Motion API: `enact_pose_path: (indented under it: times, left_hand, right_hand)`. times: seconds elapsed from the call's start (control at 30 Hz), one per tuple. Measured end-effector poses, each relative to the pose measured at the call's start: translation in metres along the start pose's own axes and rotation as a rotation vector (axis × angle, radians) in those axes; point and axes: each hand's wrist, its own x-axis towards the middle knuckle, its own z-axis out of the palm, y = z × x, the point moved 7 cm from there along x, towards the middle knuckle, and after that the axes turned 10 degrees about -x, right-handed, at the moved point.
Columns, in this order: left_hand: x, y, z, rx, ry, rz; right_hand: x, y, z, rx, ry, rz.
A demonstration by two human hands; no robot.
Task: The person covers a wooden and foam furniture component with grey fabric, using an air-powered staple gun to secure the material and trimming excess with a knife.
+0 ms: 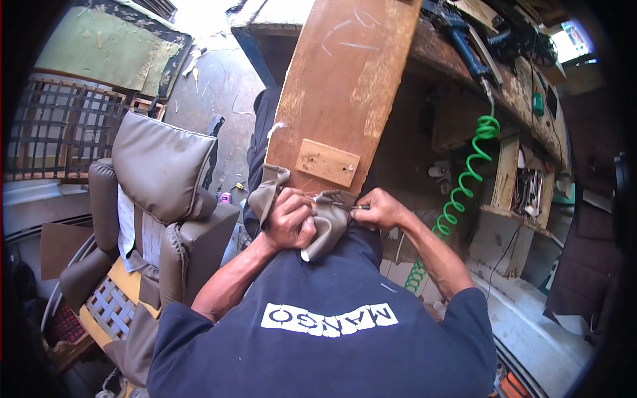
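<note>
My left hand (pixel 290 217) is closed on a flap of grey-brown leather-like upholstery cover (pixel 330 229), bunched at the near end of a long wooden board (pixel 342 86). My right hand (pixel 383 209) grips a slim hand tool (pixel 361 207) with a dark and orange end; its tip points left into the folds, and its exact kind is hidden. Across the board, just beyond my hands, lies a small wooden block (pixel 328 162). Another fold of the cover (pixel 269 192) hangs at the board's near left corner.
At left stands a partly stripped grey-brown armchair (pixel 162 162), with a webbed frame (pixel 60 129) behind it. A workbench (pixel 507 86) at right holds a blue air tool (pixel 466 50); its coiled green hose (pixel 468 179) hangs near my right arm. An open wooden drawer (pixel 527 182) holds tools.
</note>
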Motion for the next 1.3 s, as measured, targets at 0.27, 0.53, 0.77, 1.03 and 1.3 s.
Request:
enact_pose_path:
  times: [0.27,0.53,0.77,1.03,1.3]
  left_hand:
    - [0.003,0.003,0.010,0.038,0.029,-0.027]
    - [-0.004,0.001,0.013,0.006,0.031,-0.028]
    - [0.000,-0.001,0.016,-0.010,0.024,-0.019]
    - [0.004,-0.004,0.014,0.008,0.014,-0.002]
    - [0.002,-0.011,0.009,-0.048,-0.006,-0.071]
  right_hand:
    - [-0.009,-0.030,-0.013,-0.010,-0.120,0.269]
    - [-0.016,-0.024,-0.001,-0.332,0.186,0.173]
    - [-0.031,-0.029,0.022,-0.667,0.729,-0.325]
    - [-0.035,-0.031,0.034,-0.967,0.972,-0.529]
    - [-0.046,-0.036,0.021,-0.862,0.870,-0.715]
